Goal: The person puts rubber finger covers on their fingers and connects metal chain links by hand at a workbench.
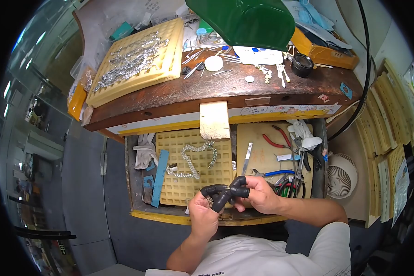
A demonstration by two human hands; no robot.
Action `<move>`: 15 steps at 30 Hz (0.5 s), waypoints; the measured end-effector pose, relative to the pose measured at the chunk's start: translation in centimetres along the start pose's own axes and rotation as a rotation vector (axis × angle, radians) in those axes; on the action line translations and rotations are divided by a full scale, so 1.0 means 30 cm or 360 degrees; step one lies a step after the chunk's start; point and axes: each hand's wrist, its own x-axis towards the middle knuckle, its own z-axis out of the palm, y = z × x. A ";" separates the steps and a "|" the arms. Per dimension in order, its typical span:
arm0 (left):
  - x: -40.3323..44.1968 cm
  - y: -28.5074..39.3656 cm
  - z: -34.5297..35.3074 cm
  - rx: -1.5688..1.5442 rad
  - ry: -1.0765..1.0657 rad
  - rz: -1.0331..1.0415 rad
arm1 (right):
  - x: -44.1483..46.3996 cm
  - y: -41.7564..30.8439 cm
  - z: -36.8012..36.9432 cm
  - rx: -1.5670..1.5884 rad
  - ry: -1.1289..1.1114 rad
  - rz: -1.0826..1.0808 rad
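Both hands meet over the front edge of the open drawer, black finger covers on their thumbs and fingers. My left hand (207,205) is closed in a pinch, and a bit of linked metal chain (210,201) shows beneath its fingers. My right hand (258,193) is closed too, its covered fingertips touching those of the left; what they pinch is too small to make out. Behind the hands, a silver chain (188,161) lies in a bent line on a yellow gridded tray (170,193).
Beside the tray are a blue ruler (160,178), white gloves (146,151), red-handled pliers (277,140), blue-handled pliers (279,173) and a metal strip (247,158). A wooden bench pin (214,120) juts over the drawer. On the bench sit many chains (133,60) and a green lamp shade (248,23).
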 end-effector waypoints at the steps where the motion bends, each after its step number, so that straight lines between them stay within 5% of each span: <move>1: 0.001 0.000 -0.001 -0.0004 -0.0011 -0.0006 | 0.001 0.000 -0.001 -0.0005 0.0007 -0.0004; 10: 0.018 0.000 -0.011 -0.0280 -0.0077 -0.0120 | -0.014 -0.036 0.025 -0.0212 0.0189 0.0025; 15: 0.025 -0.024 -0.022 -0.0280 -0.0105 -0.0094 | -0.122 -0.127 0.056 -0.0721 0.0480 -0.0994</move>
